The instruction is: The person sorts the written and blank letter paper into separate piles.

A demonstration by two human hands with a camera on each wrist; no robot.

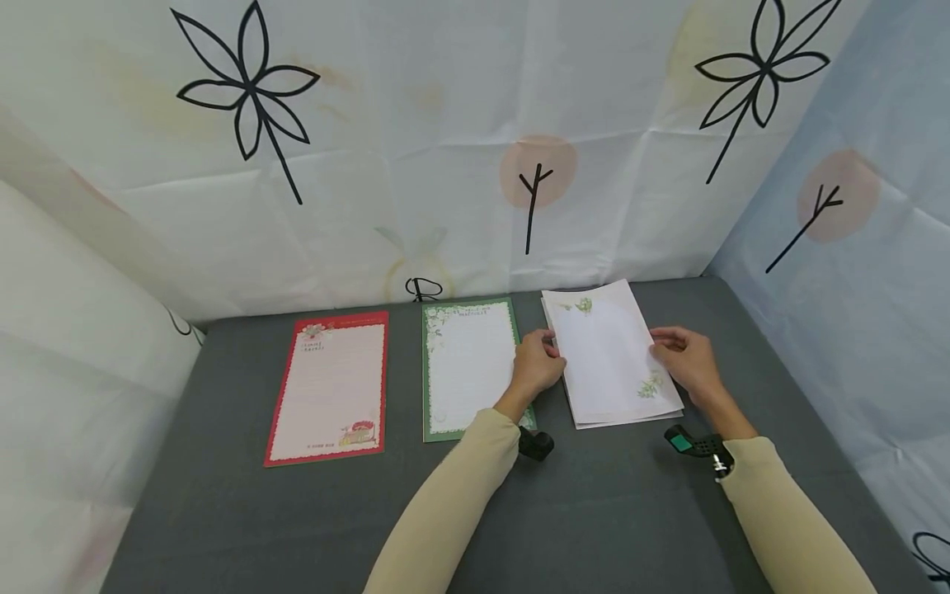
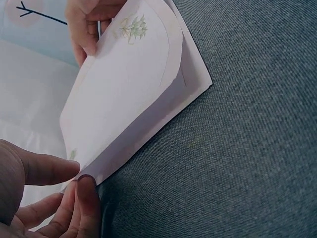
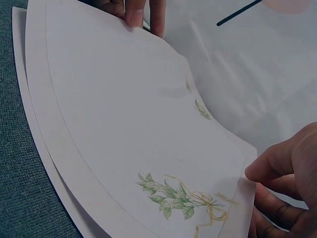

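A white sheet of paper (image 1: 604,355) with green leaf sprigs lies over other white sheets on the right part of the table. My left hand (image 1: 538,363) pinches its left edge between thumb and fingers. At the opposite edge, my right hand (image 1: 684,356) pinches the paper too. The left wrist view shows the top sheet (image 2: 124,74) bowed up from the white sheet (image 2: 195,84) beneath, leaving a gap along one side. In the right wrist view a yellow-ribboned sprig (image 3: 183,201) is printed near the right hand (image 3: 287,183).
A green-bordered sheet (image 1: 467,363) lies just left of the white sheets, partly under my left forearm. Farther left is a red-bordered sheet (image 1: 326,388). The grey tabletop (image 1: 297,528) meets a patterned white cloth (image 1: 416,165) behind and at both sides.
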